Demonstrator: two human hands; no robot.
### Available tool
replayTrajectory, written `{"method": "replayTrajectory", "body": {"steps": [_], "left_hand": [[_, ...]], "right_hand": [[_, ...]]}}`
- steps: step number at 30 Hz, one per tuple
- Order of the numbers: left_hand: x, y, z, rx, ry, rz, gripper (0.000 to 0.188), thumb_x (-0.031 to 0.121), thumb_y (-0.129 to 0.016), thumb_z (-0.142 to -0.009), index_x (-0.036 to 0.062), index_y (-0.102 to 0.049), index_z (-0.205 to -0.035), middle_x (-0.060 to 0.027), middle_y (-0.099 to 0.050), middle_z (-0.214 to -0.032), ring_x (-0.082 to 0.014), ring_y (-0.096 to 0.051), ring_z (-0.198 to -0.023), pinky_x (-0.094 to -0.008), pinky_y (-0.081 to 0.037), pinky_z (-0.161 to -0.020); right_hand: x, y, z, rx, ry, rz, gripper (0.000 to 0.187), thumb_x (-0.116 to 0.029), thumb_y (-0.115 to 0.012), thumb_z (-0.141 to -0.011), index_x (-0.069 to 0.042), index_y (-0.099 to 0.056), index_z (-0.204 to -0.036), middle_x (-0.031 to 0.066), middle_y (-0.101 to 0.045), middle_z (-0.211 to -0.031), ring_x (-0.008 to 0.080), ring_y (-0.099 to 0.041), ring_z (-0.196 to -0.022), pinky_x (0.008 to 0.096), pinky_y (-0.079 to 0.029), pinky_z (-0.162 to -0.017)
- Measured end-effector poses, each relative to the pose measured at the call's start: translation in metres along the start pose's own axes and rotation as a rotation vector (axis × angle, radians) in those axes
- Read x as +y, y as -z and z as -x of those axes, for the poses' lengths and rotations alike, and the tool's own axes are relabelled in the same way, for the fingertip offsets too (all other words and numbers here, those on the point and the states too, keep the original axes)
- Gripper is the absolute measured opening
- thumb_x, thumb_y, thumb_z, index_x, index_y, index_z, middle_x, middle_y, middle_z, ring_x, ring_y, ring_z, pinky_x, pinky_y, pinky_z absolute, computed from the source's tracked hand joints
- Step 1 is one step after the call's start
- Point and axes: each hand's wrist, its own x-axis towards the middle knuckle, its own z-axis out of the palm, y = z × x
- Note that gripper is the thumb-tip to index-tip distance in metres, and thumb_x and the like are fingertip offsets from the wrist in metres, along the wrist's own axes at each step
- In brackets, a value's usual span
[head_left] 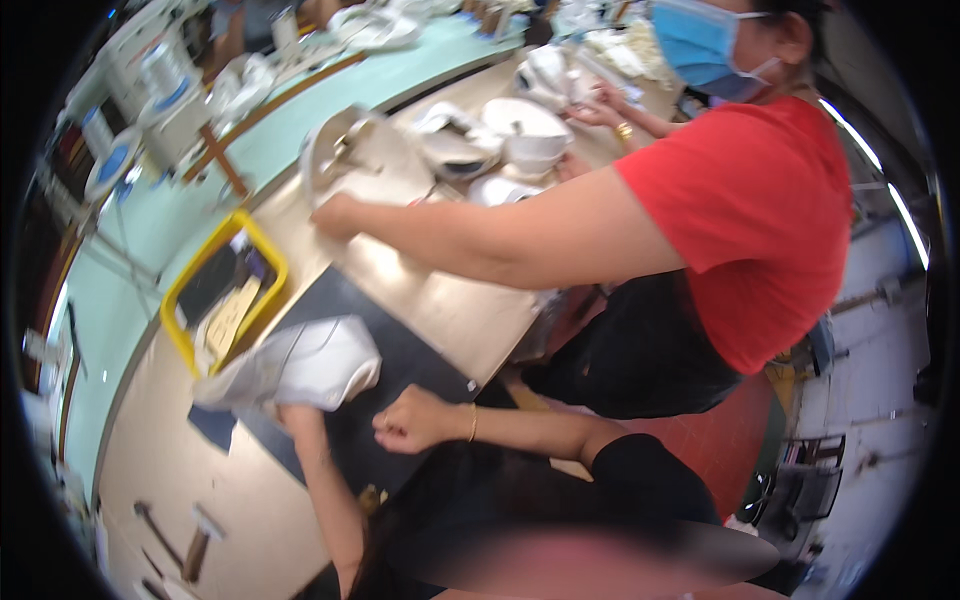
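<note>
My left hand is at the lower edge of a white, soft-looking curved piece with a thin dark line across it. The fingers go behind this piece and are mostly hidden; the hand appears to hold it above a dark mat. Just right of the piece, my right hand is closed with the fingers curled in, over the mat's near part. Whether something small sits in those fingers cannot be made out. What exactly the white piece is does not show.
A yellow-rimmed basket with flat pieces stands left of the mat. Two hammers lie at the near left. A co-worker in a red shirt reaches across the table from the right, toward several white shaped pieces. Sewing machines stand at the far left.
</note>
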Motion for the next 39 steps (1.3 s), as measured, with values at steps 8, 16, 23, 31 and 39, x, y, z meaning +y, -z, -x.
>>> {"method": "replayTrajectory", "body": {"steps": [8,16,23,31,39], "left_hand": [[0.036,0.02,0.009,0.05,0.075,-0.019,0.048,0.036,-0.049,-0.098,0.0024,-0.062,-0.13,-0.0201,-0.061,-0.134,-0.0355,-0.054,-0.129,-0.0408,-0.04,-0.109],[0.059,0.034,0.016,0.079,0.098,0.122,0.039,0.027,-0.056,-0.095,0.0004,-0.066,-0.121,-0.0212,-0.066,-0.125,-0.0369,-0.06,-0.12,-0.041,-0.047,-0.1],[0.049,0.027,0.01,0.105,0.036,0.015,0.043,0.032,-0.055,-0.096,0.002,-0.065,-0.124,-0.0208,-0.065,-0.128,-0.0365,-0.059,-0.122,-0.0409,-0.045,-0.103],[0.054,0.029,0.014,0.117,0.047,0.094,0.042,0.033,-0.054,-0.095,0.0013,-0.067,-0.121,-0.0213,-0.066,-0.124,-0.0373,-0.06,-0.12,-0.0415,-0.046,-0.102],[0.066,0.039,0.013,-0.015,0.145,0.021,0.044,0.031,-0.054,-0.098,-0.0012,-0.062,-0.127,-0.022,-0.063,-0.129,-0.0344,-0.058,-0.123,-0.0399,-0.044,-0.104]], "right_hand": [[-0.004,0.004,-0.002,-0.086,-0.031,0.01,0.031,-0.018,-0.069,-0.082,-0.009,-0.048,-0.06,0.0075,-0.053,-0.052,0.0295,-0.056,-0.048,0.0387,-0.044,-0.047],[-0.006,0.005,-0.003,-0.087,-0.025,0.011,0.031,-0.017,-0.068,-0.082,-0.009,-0.048,-0.059,0.0073,-0.053,-0.052,0.0289,-0.056,-0.047,0.0382,-0.044,-0.047],[-0.002,0.002,-0.002,-0.086,-0.018,0.018,0.031,-0.017,-0.068,-0.081,-0.009,-0.048,-0.059,0.0068,-0.052,-0.052,0.0284,-0.056,-0.047,0.0377,-0.044,-0.047],[-0.002,0.003,-0.002,-0.097,-0.005,0.028,0.031,-0.017,-0.068,-0.082,-0.009,-0.048,-0.059,0.0062,-0.052,-0.052,0.0279,-0.056,-0.048,0.0374,-0.044,-0.048],[-0.002,0.002,-0.002,-0.09,-0.01,0.002,0.031,-0.016,-0.068,-0.082,-0.009,-0.049,-0.059,0.0061,-0.053,-0.053,0.0279,-0.055,-0.047,0.0373,-0.044,-0.046]]}}
